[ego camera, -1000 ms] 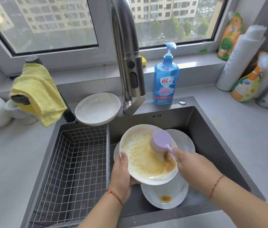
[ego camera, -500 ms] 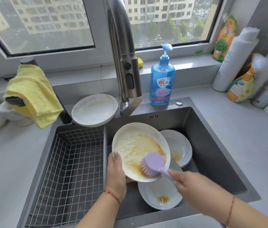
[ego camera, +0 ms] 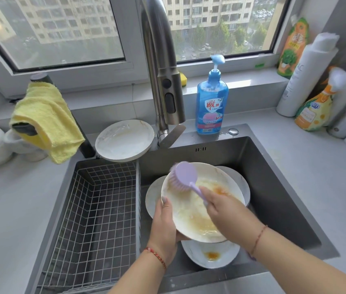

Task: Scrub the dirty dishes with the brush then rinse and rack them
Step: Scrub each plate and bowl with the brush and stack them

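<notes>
Over the sink (ego camera: 274, 187), right of the rack (ego camera: 95, 209), the left hand (ego camera: 164, 225) grips the plate (ego camera: 193, 211) by its near rim, thumb on top. The right hand (ego camera: 225, 206) is wrapped round the brush (ego camera: 183, 175) handle, bristles on the plate's far edge. Stiff, breakable and likely slick with grease, so a rim hold suits it.

Brush (ego camera: 183, 174): lilac head & handle. Held plate (ego camera: 191, 209): white w/ yellow-brown smears, orange spot. Lower plate (ego camera: 210, 256): white, orange blotch. Plate by faucet (ego camera: 124, 140): white, faint marbling. Dish soap bottle (ego camera: 212, 102): blue, pink/red label, pale blue pump. Towel (ego camera: 46, 117): yellow. Wire rack (ego camera: 95, 209): white grid. Sink (ego camera: 274, 198): dark grey. Counter (ego camera: 8, 209): light grey. Wrist strings: red.
</notes>
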